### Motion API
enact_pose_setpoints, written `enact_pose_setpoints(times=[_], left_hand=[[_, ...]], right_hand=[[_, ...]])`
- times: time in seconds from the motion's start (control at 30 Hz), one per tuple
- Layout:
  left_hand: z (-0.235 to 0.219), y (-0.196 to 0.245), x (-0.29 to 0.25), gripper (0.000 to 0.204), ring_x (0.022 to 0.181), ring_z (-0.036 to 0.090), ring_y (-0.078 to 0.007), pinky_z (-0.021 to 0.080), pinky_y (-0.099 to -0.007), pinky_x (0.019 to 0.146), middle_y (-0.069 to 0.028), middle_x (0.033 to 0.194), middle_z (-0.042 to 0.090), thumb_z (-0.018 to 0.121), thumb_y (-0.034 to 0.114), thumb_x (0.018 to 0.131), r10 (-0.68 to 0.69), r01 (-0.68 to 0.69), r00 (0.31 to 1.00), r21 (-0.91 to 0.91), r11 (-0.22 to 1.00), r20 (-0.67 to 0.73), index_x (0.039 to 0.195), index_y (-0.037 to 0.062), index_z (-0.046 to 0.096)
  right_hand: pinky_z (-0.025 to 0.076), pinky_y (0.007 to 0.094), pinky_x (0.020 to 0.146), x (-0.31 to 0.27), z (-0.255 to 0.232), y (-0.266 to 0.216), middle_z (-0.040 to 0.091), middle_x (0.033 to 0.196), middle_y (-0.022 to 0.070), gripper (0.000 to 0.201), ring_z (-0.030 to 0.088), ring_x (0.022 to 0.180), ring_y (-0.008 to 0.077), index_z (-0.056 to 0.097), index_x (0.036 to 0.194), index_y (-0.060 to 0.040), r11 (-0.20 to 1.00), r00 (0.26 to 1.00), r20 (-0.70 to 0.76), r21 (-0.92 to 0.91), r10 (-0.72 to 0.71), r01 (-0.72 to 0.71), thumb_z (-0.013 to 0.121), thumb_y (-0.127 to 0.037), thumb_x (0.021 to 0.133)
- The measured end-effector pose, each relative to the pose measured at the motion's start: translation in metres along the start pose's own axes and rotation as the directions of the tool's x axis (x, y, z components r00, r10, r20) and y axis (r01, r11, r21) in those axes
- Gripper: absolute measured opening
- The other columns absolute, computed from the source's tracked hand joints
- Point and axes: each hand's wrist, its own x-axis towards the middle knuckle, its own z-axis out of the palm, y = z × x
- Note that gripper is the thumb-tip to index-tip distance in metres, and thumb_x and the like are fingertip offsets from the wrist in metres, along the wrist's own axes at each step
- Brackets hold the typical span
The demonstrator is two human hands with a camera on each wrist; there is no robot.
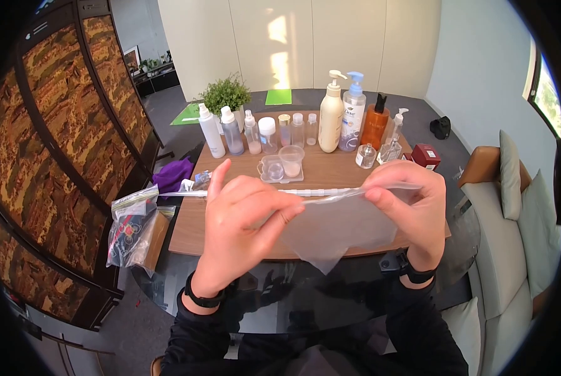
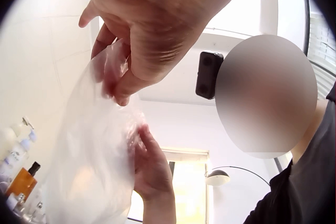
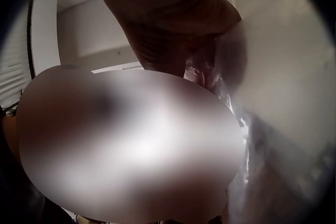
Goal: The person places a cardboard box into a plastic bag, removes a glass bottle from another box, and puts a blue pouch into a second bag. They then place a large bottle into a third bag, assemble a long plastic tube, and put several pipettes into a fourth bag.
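A clear plastic bag (image 1: pixel 340 225) hangs between both hands above the table's near part. The left hand (image 1: pixel 243 222) pinches its top edge at the left between thumb and forefinger, the other fingers raised. The right hand (image 1: pixel 412 203) pinches the same edge at the right, its fingers partly behind the film. In the left wrist view the bag (image 2: pixel 89 145) hangs down from the left hand (image 2: pixel 152 24), with the right hand (image 2: pixel 152 166) beyond it. The right wrist view is dark; the bag (image 3: pixel 283 77) stretches beside the right hand (image 3: pixel 168 24).
Several bottles (image 1: pixel 297 130) line the wooden table's (image 1: pixel 189 225) far side, with tall pump bottles (image 1: pixel 332 113) at the right. A clear tray with cups (image 1: pixel 282 169) lies mid-table. Left are a purple cloth (image 1: pixel 172 175) and a filled zip bag (image 1: pixel 133 232). A red box (image 1: pixel 425 156) sits right.
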Motion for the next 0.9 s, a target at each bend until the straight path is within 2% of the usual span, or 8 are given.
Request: enact_pose_setpoints(times=[0.03,0.13,0.23,0.33,0.43,0.63,0.73,0.9], left_hand=[[0.001,-0.001,0.001,0.006,0.072,0.060,-0.0170,0.031,-0.0453,0.105,-0.0005,0.073,0.065,0.078,0.010,0.075,-0.019,0.019,1.000,-0.019,1.000,-0.003,0.078,0.0093,0.073],[-0.002,-0.002,0.005,0.006,0.069,0.059,-0.0154,0.031,-0.0453,0.106,-0.0001,0.069,0.064,0.078,0.011,0.075,-0.096,0.093,0.995,-0.106,0.990,-0.028,0.077,0.0087,0.073],[-0.007,-0.001,0.001,0.006,0.067,0.059,-0.0147,0.030,-0.0452,0.106,-0.0008,0.069,0.065,0.078,0.011,0.075,-0.029,0.030,0.999,-0.093,0.995,0.012,0.078,0.0080,0.074],[-0.007,0.002,0.001,0.006,0.065,0.059,-0.0138,0.030,-0.0450,0.107,0.0003,0.065,0.065,0.078,0.011,0.075,-0.016,0.014,1.000,-0.090,0.996,-0.025,0.079,0.0082,0.075],[-0.008,-0.003,0.001,0.005,0.065,0.059,-0.0118,0.029,-0.0451,0.108,0.0023,0.063,0.064,0.078,0.012,0.076,-0.076,0.075,0.997,-0.118,0.990,-0.008,0.079,0.0090,0.075],[-0.009,-0.002,0.000,0.012,0.067,0.062,-0.0104,0.029,-0.0456,0.108,0.0030,0.061,0.065,0.074,0.014,0.082,-0.171,0.193,0.978,-0.199,0.961,0.120,0.072,0.0087,0.071],[-0.003,-0.001,0.001,0.016,0.067,0.062,-0.0107,0.030,-0.0461,0.108,0.0030,0.061,0.065,0.073,0.016,0.082,-0.180,0.183,0.983,-0.179,0.967,0.033,0.068,0.0090,0.069],[-0.008,0.001,0.001,0.014,0.068,0.062,-0.0120,0.031,-0.0468,0.107,0.0043,0.062,0.066,0.075,0.015,0.080,-0.109,0.112,0.994,-0.108,0.988,0.032,0.068,0.0098,0.070]], right_hand=[[0.049,0.0265,0.070,0.000,-0.003,0.000,0.070,0.081,0.0070,0.008,0.065,0.076,0.0132,0.072,0.084,-0.0003,1.000,1.000,0.010,0.008,0.003,-0.003,0.076,-0.004,0.079],[0.049,0.0262,0.071,-0.001,-0.011,0.000,0.070,0.081,0.0070,0.008,0.064,0.076,0.0136,0.072,0.085,-0.0004,0.995,0.991,-0.101,0.064,0.086,-0.080,0.076,-0.004,0.079],[0.049,0.0260,0.071,-0.001,-0.020,0.004,0.070,0.081,0.0069,0.009,0.064,0.076,0.0135,0.072,0.087,0.0004,1.000,0.998,-0.063,-0.001,-0.006,0.006,0.076,-0.004,0.080],[0.048,0.0259,0.071,-0.001,-0.022,0.001,0.070,0.082,0.0077,0.011,0.063,0.077,0.0131,0.072,0.089,0.0010,0.998,0.999,-0.039,0.065,0.012,-0.009,0.075,-0.007,0.082],[0.049,0.0262,0.071,-0.001,-0.029,-0.002,0.070,0.082,0.0095,0.013,0.064,0.076,0.0133,0.072,0.090,0.0022,0.993,1.000,-0.005,0.121,0.010,-0.010,0.072,-0.010,0.085],[0.052,0.0265,0.069,-0.003,-0.028,-0.006,0.070,0.075,0.0123,0.021,0.067,0.070,0.0157,0.071,0.094,0.0046,0.997,0.984,-0.165,0.058,0.068,-0.059,0.067,-0.016,0.091],[0.052,0.0265,0.069,-0.004,-0.029,-0.006,0.071,0.073,0.0123,0.024,0.067,0.069,0.0160,0.071,0.095,0.0045,0.997,0.988,-0.141,0.057,0.054,-0.047,0.064,-0.018,0.093],[0.051,0.0265,0.068,-0.002,-0.035,0.000,0.071,0.074,0.0130,0.030,0.067,0.068,0.0157,0.070,0.102,0.0042,0.996,0.994,-0.106,0.084,0.039,-0.031,0.057,-0.023,0.097]])
